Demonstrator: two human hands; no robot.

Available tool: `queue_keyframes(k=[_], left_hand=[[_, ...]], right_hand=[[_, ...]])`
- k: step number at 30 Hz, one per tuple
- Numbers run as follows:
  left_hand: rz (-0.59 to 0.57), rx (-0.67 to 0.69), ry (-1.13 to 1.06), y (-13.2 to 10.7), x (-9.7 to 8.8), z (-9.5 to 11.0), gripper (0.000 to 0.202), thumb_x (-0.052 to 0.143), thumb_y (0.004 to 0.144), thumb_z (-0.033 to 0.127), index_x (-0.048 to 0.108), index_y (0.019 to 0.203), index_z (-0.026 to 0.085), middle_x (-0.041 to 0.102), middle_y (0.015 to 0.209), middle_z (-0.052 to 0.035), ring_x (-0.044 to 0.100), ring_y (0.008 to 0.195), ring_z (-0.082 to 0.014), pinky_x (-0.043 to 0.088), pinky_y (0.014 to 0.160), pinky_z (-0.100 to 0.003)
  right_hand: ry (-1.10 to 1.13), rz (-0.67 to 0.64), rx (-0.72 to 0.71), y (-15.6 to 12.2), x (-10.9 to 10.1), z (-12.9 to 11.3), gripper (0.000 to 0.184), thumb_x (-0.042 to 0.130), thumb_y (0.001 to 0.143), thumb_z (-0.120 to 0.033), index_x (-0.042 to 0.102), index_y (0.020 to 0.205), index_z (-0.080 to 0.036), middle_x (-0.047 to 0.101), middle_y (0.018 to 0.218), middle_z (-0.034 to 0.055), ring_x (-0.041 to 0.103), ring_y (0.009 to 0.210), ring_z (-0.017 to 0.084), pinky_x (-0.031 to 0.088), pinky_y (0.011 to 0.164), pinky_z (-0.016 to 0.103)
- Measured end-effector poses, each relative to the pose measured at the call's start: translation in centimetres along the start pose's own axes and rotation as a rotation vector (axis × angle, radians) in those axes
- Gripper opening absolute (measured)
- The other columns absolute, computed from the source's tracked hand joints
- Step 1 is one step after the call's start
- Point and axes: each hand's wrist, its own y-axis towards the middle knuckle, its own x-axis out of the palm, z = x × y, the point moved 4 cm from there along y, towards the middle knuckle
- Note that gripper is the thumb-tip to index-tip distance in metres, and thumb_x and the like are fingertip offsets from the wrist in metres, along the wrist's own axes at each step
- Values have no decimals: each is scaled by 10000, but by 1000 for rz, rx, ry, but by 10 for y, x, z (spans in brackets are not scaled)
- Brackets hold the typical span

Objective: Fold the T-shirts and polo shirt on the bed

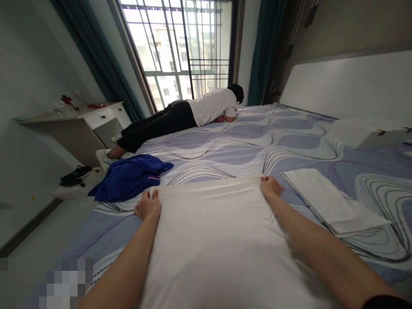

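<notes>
A broad white cloth (pixel 212 240) stretches from the bottom of the view toward the middle of the bed, its far edge fairly straight and its sides slightly creased. My left hand (pixel 149 205) pinches its far left corner. The far right corner is gripped by my right hand (pixel 271 187), with the fingers closed on the fabric. The near end runs out of view, and I cannot tell whether anything is inside it. Right of my right hand lies a folded white cloth (pixel 322 195). Beyond my left hand is a crumpled blue garment (pixel 128 178).
Across the far side of the patterned bed (pixel 238 150) lies a person (pixel 212 107) in a white top and dark trousers. A white box (pixel 363 133) sits at the right by the headboard (pixel 350 81). A desk (pixel 93 116) stands on the left, near the window.
</notes>
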Motion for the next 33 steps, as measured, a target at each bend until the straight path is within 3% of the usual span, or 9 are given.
queue_keyframes(k=[11,16,17,19,21,23,26,29,33], left_hand=[[17,-45,-36,-1,-6,-2,371,498,908,467,520,1181,218,718,1128,-129,632,1111,-318,407,987,-455],[38,-31,-23,-13,-12,14,571,543,875,464,477,1336,132,639,1273,-227,522,1268,-399,323,1071,-560],[69,60,-3,-24,-12,24,603,507,894,456,442,1385,112,569,1366,-253,456,1333,-409,288,1094,-585],[46,439,45,-56,-3,52,592,387,951,419,387,1457,111,423,1519,-235,321,1441,-369,227,1150,-567],[-163,897,91,-98,18,80,559,287,987,397,394,1485,167,376,1580,-148,265,1484,-290,215,1188,-485],[-385,1083,143,-128,39,93,557,259,998,432,384,1510,249,346,1610,-71,235,1502,-260,196,1202,-477],[-470,1034,218,-129,54,99,569,274,991,511,337,1532,344,254,1647,-19,181,1520,-273,124,1209,-538],[-465,940,261,-101,52,93,577,287,980,551,330,1529,380,209,1659,-8,158,1526,-279,102,1207,-540],[-429,807,331,-56,36,62,582,272,986,514,320,1540,344,225,1655,-30,168,1522,-288,137,1199,-539]], right_hand=[[-72,-100,-100,-7,-16,-24,348,415,968,-324,658,1157,-164,689,1169,158,621,1126,285,359,997,465],[-108,-3,-220,-61,-22,-58,484,354,964,-248,505,1396,-91,518,1415,240,448,1339,335,285,1093,498],[-131,7,-364,-84,-17,-69,526,365,967,-283,448,1456,-108,449,1495,216,369,1399,331,215,1142,499],[-174,-105,-675,-133,5,-90,597,356,982,-407,368,1526,-162,296,1613,146,173,1494,329,67,1190,528],[-187,-265,-857,-176,29,-103,660,305,989,-518,281,1572,-210,194,1655,84,68,1520,307,-9,1196,534],[-205,-364,-864,-194,43,-112,686,246,992,-553,220,1591,-220,122,1669,60,32,1526,297,-38,1191,554],[-232,-424,-823,-182,49,-121,673,217,992,-564,195,1594,-264,87,1673,23,15,1528,286,-54,1180,587],[-271,-456,-819,-145,43,-121,688,200,987,-597,143,1599,-290,72,1675,3,5,1530,271,-57,1183,578],[-345,-437,-745,-92,28,-96,699,186,997,-580,93,1604,-246,81,1675,22,40,1530,248,-7,1200,537]])
